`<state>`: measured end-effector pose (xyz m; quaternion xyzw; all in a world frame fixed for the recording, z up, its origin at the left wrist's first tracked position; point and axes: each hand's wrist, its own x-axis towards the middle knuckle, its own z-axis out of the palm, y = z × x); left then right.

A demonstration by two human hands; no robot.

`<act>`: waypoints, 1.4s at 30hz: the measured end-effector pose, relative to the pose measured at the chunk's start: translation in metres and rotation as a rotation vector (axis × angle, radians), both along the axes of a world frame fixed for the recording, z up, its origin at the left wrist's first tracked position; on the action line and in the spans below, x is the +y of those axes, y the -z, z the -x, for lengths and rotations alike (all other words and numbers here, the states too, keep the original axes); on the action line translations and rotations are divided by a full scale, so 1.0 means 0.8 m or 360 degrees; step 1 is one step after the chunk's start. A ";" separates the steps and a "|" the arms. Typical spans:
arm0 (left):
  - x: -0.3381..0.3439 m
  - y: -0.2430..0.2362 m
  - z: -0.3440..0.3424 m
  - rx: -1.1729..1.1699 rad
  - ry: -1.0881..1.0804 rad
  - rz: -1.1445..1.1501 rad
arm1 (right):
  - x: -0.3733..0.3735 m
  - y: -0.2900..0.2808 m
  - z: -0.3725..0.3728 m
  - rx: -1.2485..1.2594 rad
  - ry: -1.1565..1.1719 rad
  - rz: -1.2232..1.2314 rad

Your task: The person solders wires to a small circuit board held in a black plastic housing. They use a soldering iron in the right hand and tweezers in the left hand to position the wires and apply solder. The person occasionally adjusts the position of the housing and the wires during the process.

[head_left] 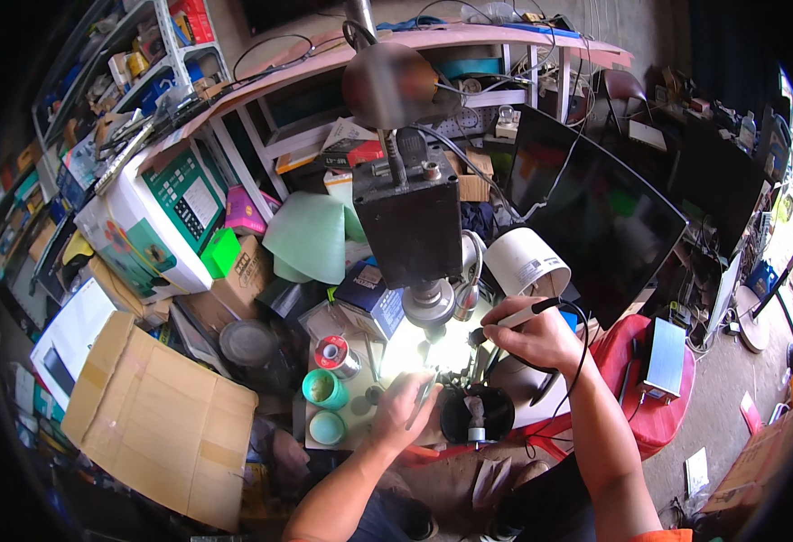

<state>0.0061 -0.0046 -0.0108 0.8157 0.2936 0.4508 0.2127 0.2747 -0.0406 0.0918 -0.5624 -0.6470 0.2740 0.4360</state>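
Observation:
Under a black microscope housing point(405, 217) with a lens, a bright lit work spot point(440, 352) glares, hiding what lies there. My right hand point(541, 336) grips a soldering iron point(525, 314) with a black cable, its tip at the lit spot. Just left and below, my left hand point(399, 406) is closed on slim metal tweezers point(424, 397). Beside it stand a solder spool point(347, 359), a turquoise tub point(324, 388) and its lid point(327, 426). A black round container point(496, 415) sits between my hands. A blue-grey electronic box point(663, 361) rests at the right.
A large cardboard flap point(157, 415) lies at the left near cluttered boxes and shelving point(171, 41). A white cylinder point(527, 257) stands behind my right hand, before a large dark screen point(586, 217). A red stool point(658, 425) is at the right, with loose cables around it.

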 end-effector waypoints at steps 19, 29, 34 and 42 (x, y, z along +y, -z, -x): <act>0.005 -0.005 0.007 -0.0140 -0.0081 0.0116 | -0.008 -0.004 0.001 0.0102 0.0112 -0.0169; 0.010 -0.014 0.022 -0.0412 0.0145 0.0639 | -0.016 0.001 -0.001 0.0066 0.0188 -0.0275; 0.013 -0.010 0.023 -0.0385 0.0030 0.0537 | -0.018 0.001 0.002 0.0102 0.0223 -0.0236; 0.009 -0.022 0.019 -0.0547 0.0049 0.1008 | -0.018 0.001 0.004 0.0053 0.0221 -0.0248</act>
